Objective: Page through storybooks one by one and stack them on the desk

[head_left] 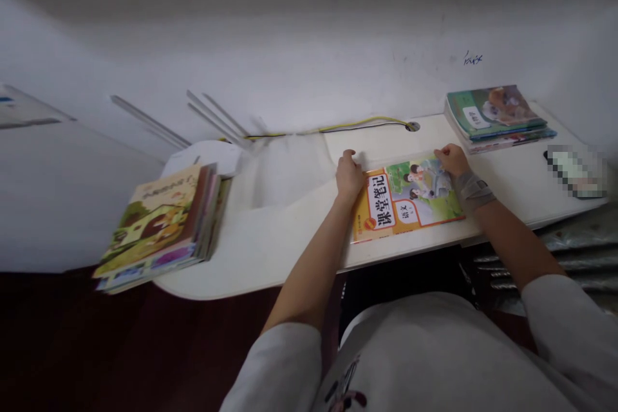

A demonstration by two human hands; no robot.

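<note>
An orange and green book [408, 199] with a picture of children lies turned sideways on the white desk [270, 257]. A clear plastic book cover [386, 162] seems to wrap it and sticks out past its far edge. At the book's far left corner is my left hand [349, 177], fingers curled onto the cover's edge. My right hand [452, 159] pinches the far right corner between thumb and fingers, with a greyish band on the wrist. Left of the book lies a loose sheet of clear plastic [290, 170], blurred and partly lifted.
A stack of books [159, 225] overhangs the desk's left end. Another stack [497, 112] stands at the back right, near a phone [574, 170] with a pixelated screen. A yellow and black cable [362, 122] runs along the wall into a round hole [412, 127].
</note>
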